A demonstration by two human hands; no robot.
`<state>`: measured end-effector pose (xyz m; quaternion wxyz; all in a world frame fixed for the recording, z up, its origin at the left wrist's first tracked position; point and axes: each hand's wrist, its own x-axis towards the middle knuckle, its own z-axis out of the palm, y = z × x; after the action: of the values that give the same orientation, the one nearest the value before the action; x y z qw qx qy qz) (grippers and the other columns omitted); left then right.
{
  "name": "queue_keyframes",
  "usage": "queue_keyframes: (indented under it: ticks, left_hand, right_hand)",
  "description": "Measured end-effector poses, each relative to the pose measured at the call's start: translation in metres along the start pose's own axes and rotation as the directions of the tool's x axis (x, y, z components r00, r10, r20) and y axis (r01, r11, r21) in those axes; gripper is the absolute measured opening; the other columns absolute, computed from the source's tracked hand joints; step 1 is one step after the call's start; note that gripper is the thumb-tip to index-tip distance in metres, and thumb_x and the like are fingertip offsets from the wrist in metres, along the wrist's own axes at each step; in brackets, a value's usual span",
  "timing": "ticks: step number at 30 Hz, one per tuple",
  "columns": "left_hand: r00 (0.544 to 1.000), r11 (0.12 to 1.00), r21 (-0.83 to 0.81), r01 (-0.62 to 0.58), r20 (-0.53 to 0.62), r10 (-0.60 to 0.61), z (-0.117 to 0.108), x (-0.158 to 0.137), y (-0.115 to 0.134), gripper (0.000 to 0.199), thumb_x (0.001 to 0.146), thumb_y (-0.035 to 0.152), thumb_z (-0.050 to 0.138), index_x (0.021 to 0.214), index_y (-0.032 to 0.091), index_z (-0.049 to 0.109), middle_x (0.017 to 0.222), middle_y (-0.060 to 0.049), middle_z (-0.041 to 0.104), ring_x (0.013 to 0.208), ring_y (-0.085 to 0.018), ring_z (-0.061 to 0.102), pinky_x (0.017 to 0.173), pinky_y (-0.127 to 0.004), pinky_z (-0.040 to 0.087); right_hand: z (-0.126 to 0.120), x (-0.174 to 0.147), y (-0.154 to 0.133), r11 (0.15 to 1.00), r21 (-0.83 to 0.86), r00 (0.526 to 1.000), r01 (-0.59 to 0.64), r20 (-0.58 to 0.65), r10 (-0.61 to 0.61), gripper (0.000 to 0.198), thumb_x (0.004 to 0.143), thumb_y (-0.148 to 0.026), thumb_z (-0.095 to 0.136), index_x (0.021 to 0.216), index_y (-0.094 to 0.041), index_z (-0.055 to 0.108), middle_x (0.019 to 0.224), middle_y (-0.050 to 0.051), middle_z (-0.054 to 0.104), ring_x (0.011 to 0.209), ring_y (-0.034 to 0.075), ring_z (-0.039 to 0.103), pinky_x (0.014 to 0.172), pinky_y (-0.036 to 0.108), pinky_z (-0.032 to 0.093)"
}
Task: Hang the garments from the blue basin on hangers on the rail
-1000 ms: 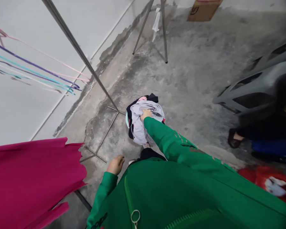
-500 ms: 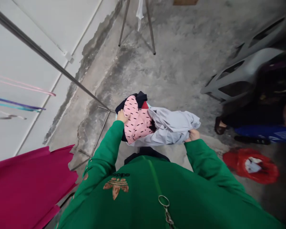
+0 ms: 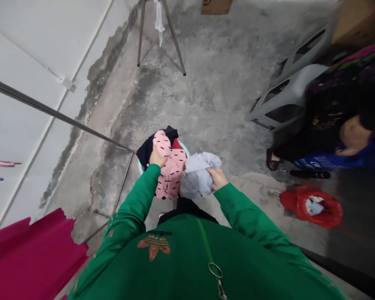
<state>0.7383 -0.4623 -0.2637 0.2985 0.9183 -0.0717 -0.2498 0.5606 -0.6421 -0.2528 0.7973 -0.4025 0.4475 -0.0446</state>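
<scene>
My left hand (image 3: 158, 157) is closed on a pink cloth with black dashes (image 3: 174, 166), which lies over other laundry. In my right hand (image 3: 218, 178) is a bunched light grey garment (image 3: 198, 173), gripped at its right side. Beneath the cloths stands a basket whose pale blue rim (image 3: 184, 146) partly shows; the rest of it is covered. Dark navy clothing (image 3: 146, 149) hangs out at the basket's left, and a bit of red fabric (image 3: 176, 144) shows at the back.
Metal rack poles (image 3: 59, 112) run along the left, near a magenta cloth (image 3: 28, 254). Grey plastic stools (image 3: 278, 100) and a seated person in dark clothes (image 3: 334, 121) are at right. A red bag (image 3: 320, 206) sits on the floor. A stand's legs (image 3: 175, 41) are ahead.
My right hand has come leftward, and the grey garment, spread out before, is now bunched. The basket rim has come into view. The whole scene has shifted left as my head turned.
</scene>
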Motion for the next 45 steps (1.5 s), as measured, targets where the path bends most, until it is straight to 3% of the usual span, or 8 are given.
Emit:
queue_keyframes:
  ticks: [4,8,13,18,24,31,37,45]
  left_hand:
    - [0.922,0.948,-0.148,-0.283,0.232,0.311,0.026,-0.04,0.012,0.112,0.057,0.019,0.081,0.151,0.01,0.021,0.145,-0.022,0.042,0.136,-0.035,0.041,0.113,-0.044,0.036]
    - [0.867,0.945,-0.252,-0.207,0.4,0.297,0.017,-0.034,-0.006,0.097,0.071,0.028,0.074,0.151,0.013,0.023,0.134,-0.018,0.054,0.128,-0.03,0.05,0.109,-0.045,0.041]
    - [0.996,0.994,0.081,0.079,0.043,-0.083,0.005,0.032,-0.029,0.097,0.073,0.039,0.075,0.15,0.017,0.022,0.155,-0.024,0.025,0.145,-0.038,0.022,0.114,-0.055,0.028]
    - [0.88,0.839,0.274,0.469,-0.068,-0.47,0.031,0.076,-0.024,0.138,0.055,0.055,0.083,0.152,0.016,-0.008,0.156,-0.032,0.008,0.147,-0.043,0.01,0.109,-0.062,0.029]
    - [0.958,0.869,0.407,0.282,-0.176,-0.229,0.069,0.12,-0.003,0.136,0.054,0.056,0.083,0.152,0.02,-0.005,0.158,-0.03,0.001,0.147,-0.044,0.003,0.112,-0.065,0.019]
    - [0.951,0.861,0.415,0.293,-0.219,-0.218,0.109,0.139,0.005,0.12,0.066,0.054,0.076,0.153,0.019,0.002,0.156,-0.028,0.014,0.146,-0.042,0.011,0.11,-0.064,0.024]
    - [0.973,0.954,0.243,0.175,-0.193,-0.13,0.072,0.124,-0.009,0.082,0.077,0.033,0.07,0.146,0.016,0.03,0.138,-0.027,0.043,0.131,-0.04,0.041,0.097,-0.053,0.045]
    - [0.932,0.998,-0.054,-0.022,-0.363,0.001,-0.044,0.049,-0.028,0.069,0.074,0.006,0.059,0.14,0.013,0.039,0.12,-0.01,0.065,0.109,-0.018,0.064,0.096,-0.026,0.051]
  right_hand:
    - [0.051,0.022,0.018,0.988,-0.05,0.983,-0.144,0.106,0.149,0.037,0.051,-0.032,0.084,0.081,-0.018,0.066,0.079,0.007,0.075,0.098,0.029,0.07,0.092,0.043,0.056]
    - [0.055,0.032,0.025,0.986,-0.085,0.989,-0.142,0.019,0.144,0.045,0.044,-0.021,0.086,0.084,-0.016,0.067,0.081,0.006,0.075,0.091,0.028,0.071,0.089,0.045,0.057]
    - [0.022,0.017,0.024,0.997,-0.052,0.998,-0.065,0.011,0.065,0.05,0.046,-0.023,0.086,0.093,-0.018,0.067,0.094,0.007,0.075,0.091,0.028,0.071,0.089,0.046,0.057]
    - [-0.01,-0.01,0.025,0.998,-0.024,0.996,-0.051,0.066,0.053,0.061,0.043,-0.026,0.087,0.101,-0.02,0.069,0.094,0.008,0.075,0.092,0.031,0.071,0.089,0.047,0.057]
    - [-0.034,-0.027,0.035,0.996,-0.068,0.994,-0.066,0.088,0.072,0.062,0.046,-0.025,0.087,0.105,-0.021,0.069,0.096,0.007,0.075,0.092,0.031,0.071,0.086,0.048,0.058]
    - [-0.032,-0.023,0.052,0.998,-0.062,0.991,-0.022,0.128,0.03,0.075,0.047,-0.016,0.086,0.118,-0.024,0.063,0.107,0.006,0.073,0.112,0.029,0.064,0.099,0.047,0.052]
    - [-0.038,-0.023,0.042,0.998,-0.056,0.992,-0.034,0.123,0.04,0.053,0.047,-0.02,0.087,0.097,-0.023,0.069,0.102,0.005,0.074,0.099,0.028,0.069,0.09,0.046,0.056]
    - [-0.054,-0.026,0.004,0.999,0.0,0.998,0.052,0.021,-0.052,0.046,0.039,-0.021,0.085,0.083,-0.02,0.071,0.081,0.004,0.075,0.072,0.024,0.07,0.071,0.04,0.061]
